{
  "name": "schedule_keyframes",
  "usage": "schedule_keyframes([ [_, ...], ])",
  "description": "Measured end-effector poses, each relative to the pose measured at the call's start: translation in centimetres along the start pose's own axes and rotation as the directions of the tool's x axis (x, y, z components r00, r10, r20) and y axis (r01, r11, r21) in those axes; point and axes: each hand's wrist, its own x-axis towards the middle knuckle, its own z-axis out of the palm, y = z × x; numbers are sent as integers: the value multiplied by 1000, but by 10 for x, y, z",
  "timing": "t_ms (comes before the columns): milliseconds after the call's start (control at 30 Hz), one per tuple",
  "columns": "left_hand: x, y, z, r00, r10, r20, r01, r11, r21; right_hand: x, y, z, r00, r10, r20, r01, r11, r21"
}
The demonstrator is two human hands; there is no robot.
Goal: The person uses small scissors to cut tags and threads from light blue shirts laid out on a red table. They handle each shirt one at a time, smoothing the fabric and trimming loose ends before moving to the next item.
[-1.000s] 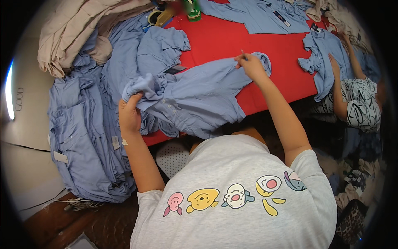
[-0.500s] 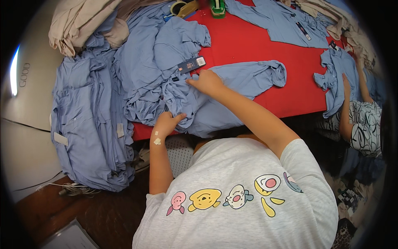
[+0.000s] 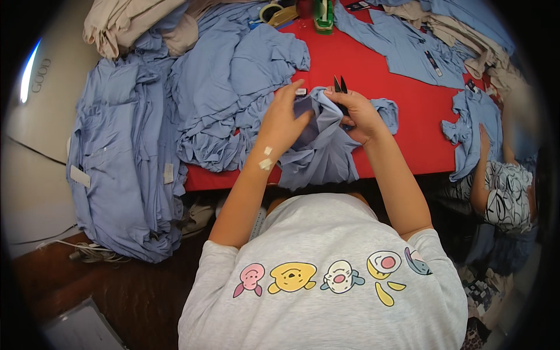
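Observation:
A light-blue garment is bunched up between my hands, its lower part hanging over the table's front edge. My right hand pinches a raised fold of it. In that same hand sit small thread snips, their dark pointed blades sticking up past the fingers. My left hand is on the garment's left side, thumb and fingers apart; whether it touches the cloth I cannot tell. Just beyond the left fingertips shows a small piece of a tag. Part of the garment lies on the table right of my right hand.
A heap of blue garments covers the table's left part, and more hang off its left side. Beige cloth, tape rolls and a green object are at the back. A co-worker's hand rests on a blue garment on the right.
My left hand has moved up and right, off the crumpled cloth. My right hand has moved right, and snips now show in it. The garment, spread out before, is now lifted and gathered.

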Motion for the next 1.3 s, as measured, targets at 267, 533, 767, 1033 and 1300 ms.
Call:
schedule_keyframes([
  [267,33,18,69,627,-354,694,772,402,-492,-100,-76,-33,918,-368,-146,395,826,401],
  [533,43,12,63,722,270,637,683,-423,-596,-151,-29,-62,867,-406,-290,91,701,-707],
  [767,28,23,40,769,156,620,633,-320,-705,-108,10,-88,878,-173,-447,-141,798,-586],
  [1033,15,17,5,818,-111,564,569,290,-769,-94,-26,-70,949,-279,-149,316,823,472],
  [1300,9,12,22,768,-146,623,640,202,-741,-75,-26,-80,899,-358,-254,438,692,574],
])
